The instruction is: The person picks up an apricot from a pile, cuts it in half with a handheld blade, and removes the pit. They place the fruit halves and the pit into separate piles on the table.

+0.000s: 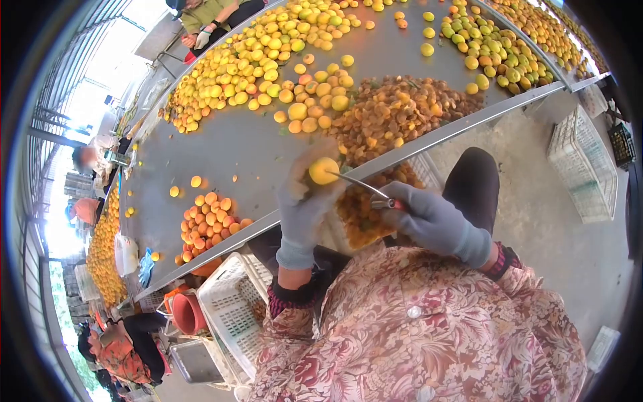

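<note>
My left hand (pixel 305 208), in a grey glove, is closed around a yellow-orange fruit (pixel 324 171) above the table's near edge. In my right hand (pixel 432 221), also gloved in grey, is a tool (pixel 365 185) with a reddish handle and a thin metal shaft. The shaft's far end meets the right side of the fruit; whether it has gone in is too small to tell. Just beyond my hands lies a heap of brown-orange pieces (pixel 402 110). Part of the left glove is blurred.
The metal table (pixel 228 144) carries piles of yellow fruit (pixel 248 60), green fruit (pixel 499 50) and orange fruit (pixel 207 221). Below it stand a white crate (pixel 234 305) and a red bucket (pixel 187 313). Another white crate (pixel 583 164) is at right. People sit at left and across the table.
</note>
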The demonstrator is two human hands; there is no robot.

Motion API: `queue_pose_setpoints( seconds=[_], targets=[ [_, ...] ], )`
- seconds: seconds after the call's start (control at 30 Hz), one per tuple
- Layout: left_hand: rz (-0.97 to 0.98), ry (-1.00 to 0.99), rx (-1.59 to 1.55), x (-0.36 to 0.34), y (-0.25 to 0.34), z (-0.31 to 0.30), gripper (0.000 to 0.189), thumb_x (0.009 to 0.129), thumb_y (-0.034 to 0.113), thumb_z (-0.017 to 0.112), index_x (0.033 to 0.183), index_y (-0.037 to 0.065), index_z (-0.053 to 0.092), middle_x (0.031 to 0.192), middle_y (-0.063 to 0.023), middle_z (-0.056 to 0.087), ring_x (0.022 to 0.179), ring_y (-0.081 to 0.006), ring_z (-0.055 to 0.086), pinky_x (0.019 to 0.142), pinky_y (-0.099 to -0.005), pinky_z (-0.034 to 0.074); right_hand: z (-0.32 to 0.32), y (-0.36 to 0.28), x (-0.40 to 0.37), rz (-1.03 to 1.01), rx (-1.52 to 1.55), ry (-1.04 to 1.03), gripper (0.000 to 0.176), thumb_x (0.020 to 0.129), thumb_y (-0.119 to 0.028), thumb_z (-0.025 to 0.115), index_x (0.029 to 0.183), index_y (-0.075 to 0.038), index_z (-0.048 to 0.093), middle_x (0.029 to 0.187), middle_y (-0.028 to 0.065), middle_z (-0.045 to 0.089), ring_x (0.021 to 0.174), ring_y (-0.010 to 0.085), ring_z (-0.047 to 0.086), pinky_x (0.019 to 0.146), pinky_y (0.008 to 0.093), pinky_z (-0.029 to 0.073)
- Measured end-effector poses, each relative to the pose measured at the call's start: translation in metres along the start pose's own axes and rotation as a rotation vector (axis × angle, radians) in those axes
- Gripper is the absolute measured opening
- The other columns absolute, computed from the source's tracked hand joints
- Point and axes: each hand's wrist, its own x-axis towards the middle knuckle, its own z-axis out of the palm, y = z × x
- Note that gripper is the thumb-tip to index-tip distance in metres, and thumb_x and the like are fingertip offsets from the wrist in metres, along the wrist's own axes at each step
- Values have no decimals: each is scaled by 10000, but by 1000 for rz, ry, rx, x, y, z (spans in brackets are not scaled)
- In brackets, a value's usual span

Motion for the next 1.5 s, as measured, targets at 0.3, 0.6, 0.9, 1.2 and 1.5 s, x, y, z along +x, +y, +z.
queue_pose_setpoints(
  seconds=[0.3,0.6,0.9,1.2,1.5],
  targets=[
    [89,-39,466,-3,-13,-2,508,738,-44,610,1230,-3,492,1111,-87,574,1010,-155,544,889,-274,429,-9,-2,1,-60,-470,73,302,879,-279,524,1086,-60,501,749,193,605,727,372,601,646,440,467],
    [168,-108,715,-1,-18,-5,378,772,47,606,1142,-19,565,1057,-96,601,922,-166,575,834,-276,451,-14,-10,5,69,-540,-47,259,887,-269,493,1005,-41,461,759,203,599,762,386,597,668,468,465],
    [-194,117,-479,-8,-54,8,412,885,126,534,1278,36,449,1087,-182,598,877,-149,607,756,-251,500,2,4,28,77,-466,18,333,888,-265,491,1128,-37,452,782,204,607,778,380,600,685,452,474],
    [-321,38,-1023,-3,-66,16,467,912,258,525,1311,49,405,1175,-190,551,996,-239,593,900,-329,481,8,9,38,82,-547,76,338,884,-275,500,1123,-43,441,762,193,609,746,369,605,659,462,473],
    [-226,161,-724,-18,-101,28,401,953,345,433,1268,97,434,1156,-96,553,990,-215,556,857,-347,455,10,58,58,-19,-483,190,358,845,-225,533,1147,-45,466,795,233,608,762,421,583,648,493,452]
  ],
)
